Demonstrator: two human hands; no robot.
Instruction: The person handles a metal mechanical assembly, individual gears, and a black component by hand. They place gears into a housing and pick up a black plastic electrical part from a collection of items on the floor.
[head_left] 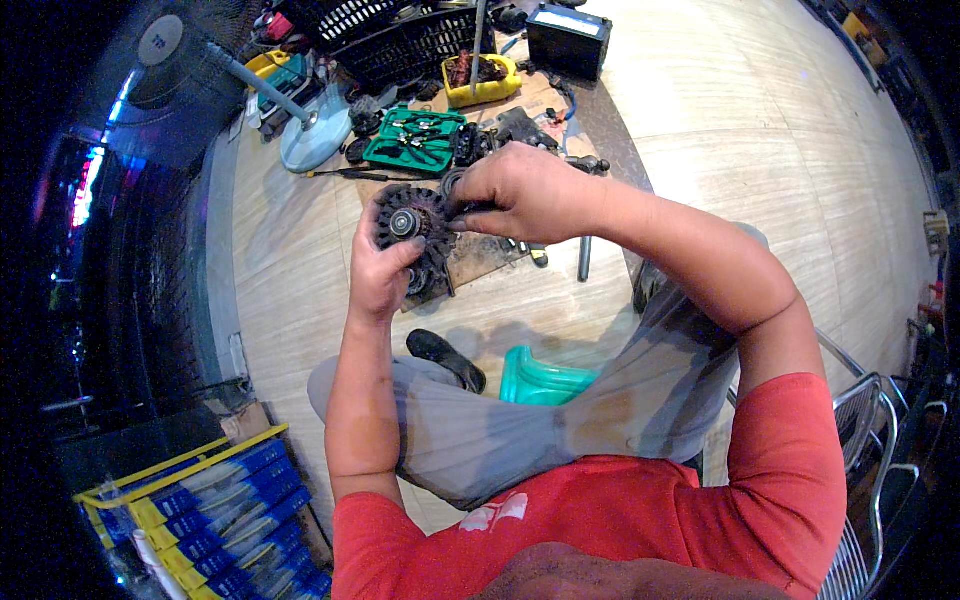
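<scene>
Through the head camera I watch the left hand (378,272) half closed around a dark toothed rotor (422,213), thumb pressed on its face below the round metal hub (404,223); the rotor is raised over the near side of a stained brown sheet (482,262) on the floor. Right hand (525,195): thumb and fingers nearly pinched together at the rotor's right edge, though I cannot tell whether they grip anything small. Beyond, I note an open green tool case (415,140), a yellow container (482,92) of reddish scraps and a black battery (568,42).
</scene>
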